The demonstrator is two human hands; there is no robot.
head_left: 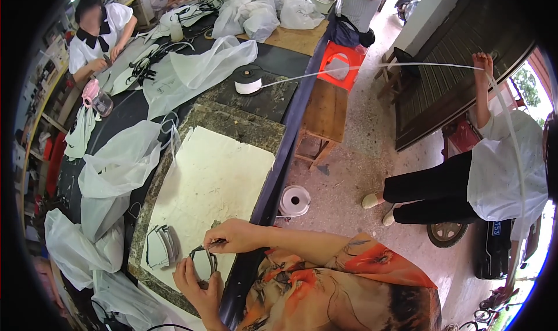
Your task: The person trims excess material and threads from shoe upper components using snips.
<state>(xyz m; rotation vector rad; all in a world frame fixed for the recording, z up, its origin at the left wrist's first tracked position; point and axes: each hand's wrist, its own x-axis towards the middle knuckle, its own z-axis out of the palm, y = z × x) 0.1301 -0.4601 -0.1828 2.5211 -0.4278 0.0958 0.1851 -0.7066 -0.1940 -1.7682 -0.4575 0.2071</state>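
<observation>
My left hand [197,284] is closed around a small curved white piece with dark edging [202,265], its thumb and fingers on either side. My right hand [232,238] pinches a thin dark strip [217,243] at the far edge of that piece; whether it is the edging or a separate thing I cannot tell. Both hands are low over a worn cream sheet [215,168] on the table. Just left of them stands a stack of similar white pieces with dark edging [161,246].
Clear plastic bags [119,159] lie along the table's left side. Beyond the sheet is a spool of white tape [249,86]; a person at right [505,168] holds the tape up with one hand. A wooden bench [325,113] and a white roll [295,201] stand beside the table.
</observation>
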